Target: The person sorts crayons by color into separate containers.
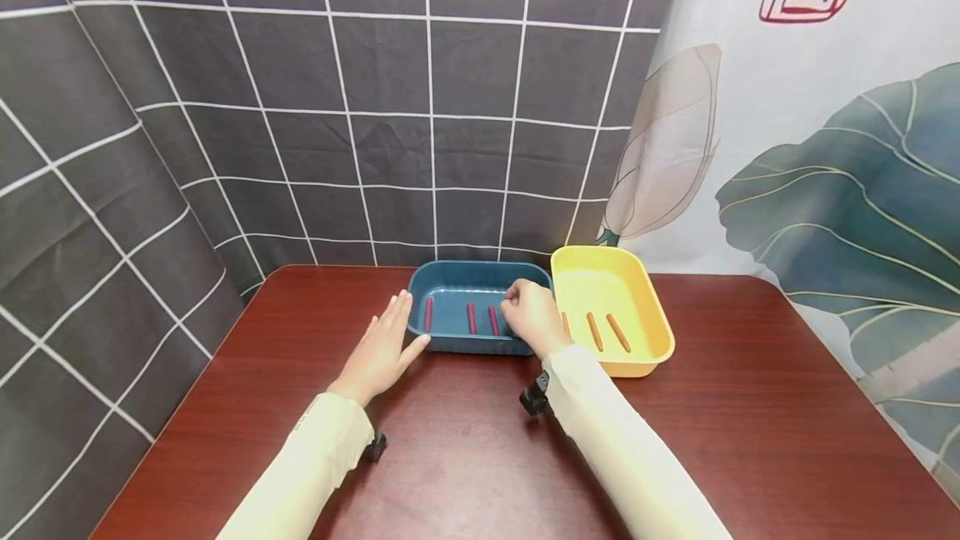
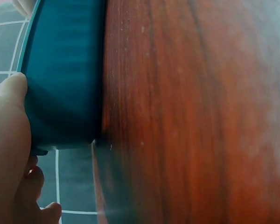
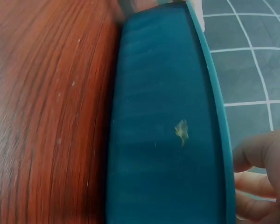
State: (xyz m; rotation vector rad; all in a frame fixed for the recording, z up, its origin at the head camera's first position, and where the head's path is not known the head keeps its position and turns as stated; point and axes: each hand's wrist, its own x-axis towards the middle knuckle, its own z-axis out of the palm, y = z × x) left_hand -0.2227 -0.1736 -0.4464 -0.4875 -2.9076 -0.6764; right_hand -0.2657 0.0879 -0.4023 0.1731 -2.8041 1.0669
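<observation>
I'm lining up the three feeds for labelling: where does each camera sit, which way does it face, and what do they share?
Head: worn high, looking forward and down at the blue tray, yellow tray and table; both hands and sleeves show.
Left wrist: low beside the left hand, facing the blue tray's outer wall.
Right wrist: low, facing that wall; right hand's fingers show.
Shared: blue tray, table.

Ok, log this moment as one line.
left hand: touches blue tray | right hand: grips blue tray | yellow tray: beside
</observation>
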